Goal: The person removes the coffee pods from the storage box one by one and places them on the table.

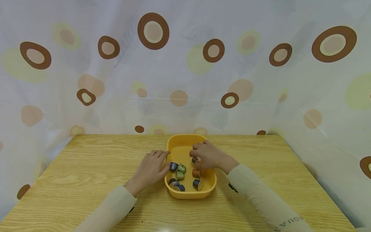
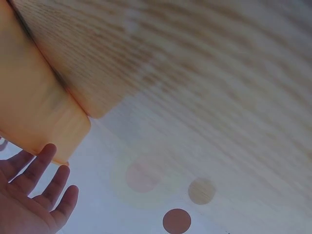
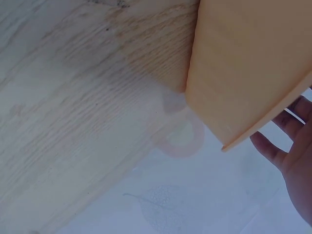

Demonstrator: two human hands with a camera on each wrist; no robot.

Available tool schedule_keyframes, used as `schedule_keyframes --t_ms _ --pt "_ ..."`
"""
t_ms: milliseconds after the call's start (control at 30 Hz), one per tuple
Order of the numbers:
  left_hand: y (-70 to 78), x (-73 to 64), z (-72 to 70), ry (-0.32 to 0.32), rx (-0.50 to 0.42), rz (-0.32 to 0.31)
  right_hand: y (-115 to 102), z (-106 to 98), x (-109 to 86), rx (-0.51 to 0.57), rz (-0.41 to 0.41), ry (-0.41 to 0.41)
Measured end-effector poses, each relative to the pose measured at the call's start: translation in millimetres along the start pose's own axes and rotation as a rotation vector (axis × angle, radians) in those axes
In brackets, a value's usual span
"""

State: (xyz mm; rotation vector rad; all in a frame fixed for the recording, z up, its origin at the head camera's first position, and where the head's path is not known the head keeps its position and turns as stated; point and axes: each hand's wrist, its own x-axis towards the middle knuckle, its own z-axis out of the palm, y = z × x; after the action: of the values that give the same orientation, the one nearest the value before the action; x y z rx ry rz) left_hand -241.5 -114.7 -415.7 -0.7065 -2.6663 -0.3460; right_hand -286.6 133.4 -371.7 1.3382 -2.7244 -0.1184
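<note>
A yellow plastic tray (image 1: pixel 181 141) with raised walls holds several coffee capsules. My right hand (image 1: pixel 209 156) reaches over its right wall, and the curled fingers and thumb pinch a dark capsule with a pale lid (image 1: pixel 196 159), partly hidden by them. Just in front of that hand lie an orange-brown capsule (image 1: pixel 196 173) and a dark blue capsule (image 1: pixel 198 184). On the left wall rests my left hand (image 1: pixel 152 168), fingers extended, holding nothing. Near its thumb are a blue-black capsule (image 1: pixel 173 166) and a green capsule (image 1: pixel 180 175). Both wrist views show only the tray's outer side.
The tray stands on a wood-grain table (image 1: pixel 116 154), towards its back edge. Behind and along the sides hangs a white curtain (image 1: pixel 179 64) with brown and green spots. More dark capsules (image 1: pixel 180 188) lie in the tray's front left corner.
</note>
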Motion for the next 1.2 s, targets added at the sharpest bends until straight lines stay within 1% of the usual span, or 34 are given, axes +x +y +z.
schedule_keyframes --t_ms 133,333,533,633,767,1033,1200 --pt "0.5 -0.6 -1.2 -0.005 -0.006 -0.005 1.8 -5.4 -2.0 0.018 -0.011 0.031" --pt "0.6 -0.8 -1.9 -0.006 -0.009 -0.007 10.3 -10.5 -4.8 -0.029 -0.016 0.091" --pt "0.6 -1.3 -2.1 -0.009 -0.007 -0.007 18.1 -16.4 -8.4 -0.040 -0.027 0.152" --pt "0.7 -1.4 -2.3 -0.008 -0.011 -0.006 22.0 -19.1 -10.4 -0.062 -0.024 0.176" --pt "0.5 -1.4 -2.0 -0.005 -0.012 -0.004 27.7 -23.0 -14.1 -0.093 0.002 0.199" --pt "0.0 -0.5 -0.6 -0.014 -0.010 -0.006 39.4 -29.3 -25.6 -0.084 0.045 0.248" --pt "0.5 -0.6 -1.0 -0.009 -0.018 -0.004 46.2 -26.8 -33.5 -0.060 0.092 0.228"
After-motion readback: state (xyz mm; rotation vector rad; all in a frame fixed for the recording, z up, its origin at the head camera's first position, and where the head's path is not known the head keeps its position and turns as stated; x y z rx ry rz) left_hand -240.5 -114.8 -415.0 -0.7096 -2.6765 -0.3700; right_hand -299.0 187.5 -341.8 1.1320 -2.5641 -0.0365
